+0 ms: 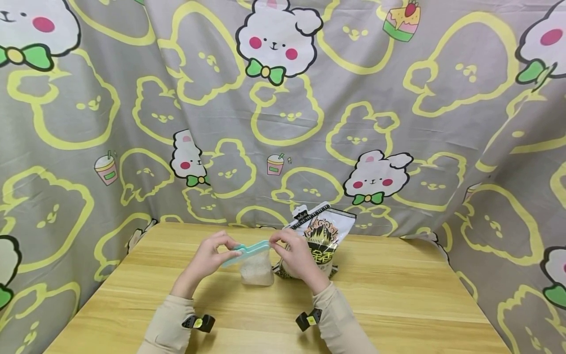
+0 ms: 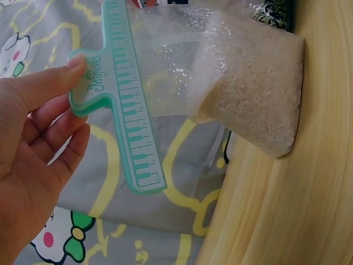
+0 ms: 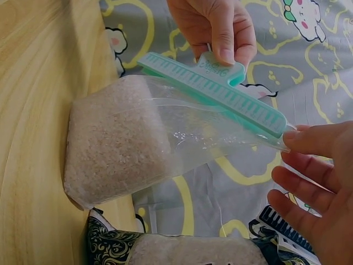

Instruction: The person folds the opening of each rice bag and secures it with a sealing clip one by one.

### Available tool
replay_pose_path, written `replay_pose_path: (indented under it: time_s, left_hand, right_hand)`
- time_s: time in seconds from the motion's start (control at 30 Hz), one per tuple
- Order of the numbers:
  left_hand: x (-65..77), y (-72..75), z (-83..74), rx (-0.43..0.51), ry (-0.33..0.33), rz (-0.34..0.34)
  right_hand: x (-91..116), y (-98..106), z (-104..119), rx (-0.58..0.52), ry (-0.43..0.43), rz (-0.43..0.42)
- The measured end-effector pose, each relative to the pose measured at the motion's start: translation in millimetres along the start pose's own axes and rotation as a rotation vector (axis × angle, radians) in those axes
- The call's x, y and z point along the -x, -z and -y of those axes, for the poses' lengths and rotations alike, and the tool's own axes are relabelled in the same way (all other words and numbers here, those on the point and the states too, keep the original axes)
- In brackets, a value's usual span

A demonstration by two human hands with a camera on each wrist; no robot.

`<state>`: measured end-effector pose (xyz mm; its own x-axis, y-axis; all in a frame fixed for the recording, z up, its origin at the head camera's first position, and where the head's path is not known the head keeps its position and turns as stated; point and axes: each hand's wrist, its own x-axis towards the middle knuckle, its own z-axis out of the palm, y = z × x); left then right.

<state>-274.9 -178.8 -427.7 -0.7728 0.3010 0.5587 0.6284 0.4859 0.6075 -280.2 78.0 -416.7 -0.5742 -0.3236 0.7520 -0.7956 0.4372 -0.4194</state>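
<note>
A clear plastic bag of rice [image 2: 259,88] stands on the table, its rice filling the lower part. Across its top lies a mint-green sealing clip [image 2: 132,105] with a piano-key pattern. My left hand [image 1: 214,253] pinches the clip's handle between thumb and fingers. At the clip's other end, my right hand [image 3: 317,176] pinches the bag's top corner between thumb and index finger, the other fingers spread loosely. Both wrists wear small black cameras.
A larger printed rice bag [image 1: 327,238] stands just behind my right hand, its top folded under a black-and-white clip [image 1: 311,215]. The wooden table [image 1: 398,290] meets a grey patterned curtain [image 1: 292,123] at the back and sides.
</note>
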Motion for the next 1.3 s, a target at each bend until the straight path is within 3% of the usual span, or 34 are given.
replay_pose_path:
  time_s: [0.37, 0.7, 0.83, 1.07, 1.3]
  left_hand:
    - [-2.6, -1.2, -2.9, 0.029, -0.027, 0.006]
    - [-0.4, 0.9, -3.7, 0.005, 0.008, 0.025]
    - [0.2, 3.4, -11.8, -0.011, 0.004, 0.016]
    - [-2.5, 13.0, -42.1, -0.01, -0.03, 0.034]
    - [-2.1, 11.9, -38.6, -0.005, -0.026, 0.031]
  right_hand:
    - [0, 4, 0, -0.019, -0.008, 0.011]
    - [0, 5, 3, -0.036, -0.048, 0.036]
    - [1, 3, 3, -0.032, -0.066, 0.058]
    - [5, 2, 3, -0.003, -0.109, 0.071]
    - [12, 1, 5, -0.015, -0.117, 0.041]
